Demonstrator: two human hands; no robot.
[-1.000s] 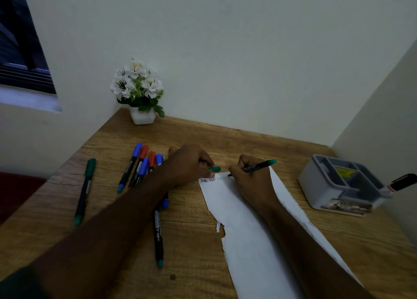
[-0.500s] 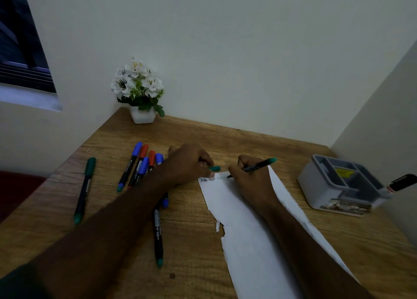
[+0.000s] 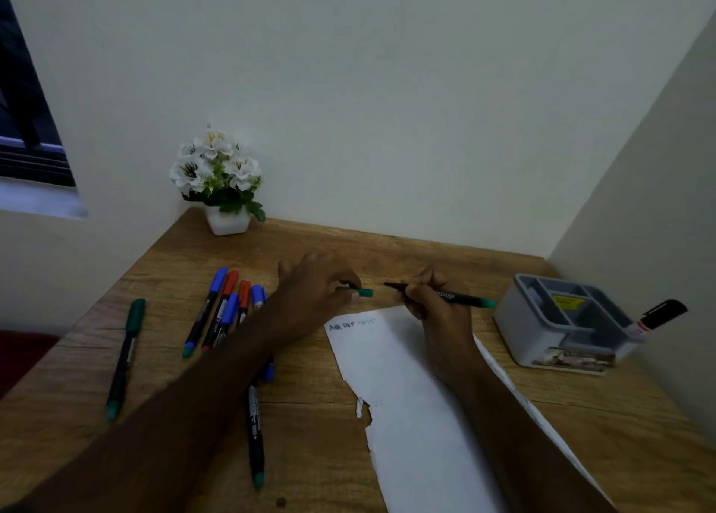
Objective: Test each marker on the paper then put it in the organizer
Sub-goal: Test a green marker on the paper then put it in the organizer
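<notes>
Between my two hands, just past the far edge of the paper [image 3: 418,396]: one uncapped green marker [image 3: 445,295], pinched in my right hand [image 3: 434,303] with thumb and fingers curled round its barrel. Long axis near level, running left to right; bare nib points left toward my other hand, green tail end points right toward the organizer [image 3: 542,319]. Nib is off the sheet, over the wood.

Item, green cap [image 3: 362,291]: pinched at the fingertips of my left hand [image 3: 314,291]. It points right, but I cannot tell which of its ends faces the nib. Cap and nib lie apart, roughly in line.

Item, paper: a few test letters near its top left corner, torn along the left edge.

Step in hand, by my judgement: testing looks done for this marker, capping is due. Next move calls for bringing nib and cap together along one line, pressing home, then carrying the marker right to the organizer.

Item, organizer: grey, compartmented, at the right of the desk [image 3: 387,253]; a black marker [image 3: 654,317] leans out of it.

Item, untested markers [image 3: 224,311]: a cluster left of my left forearm.
</notes>
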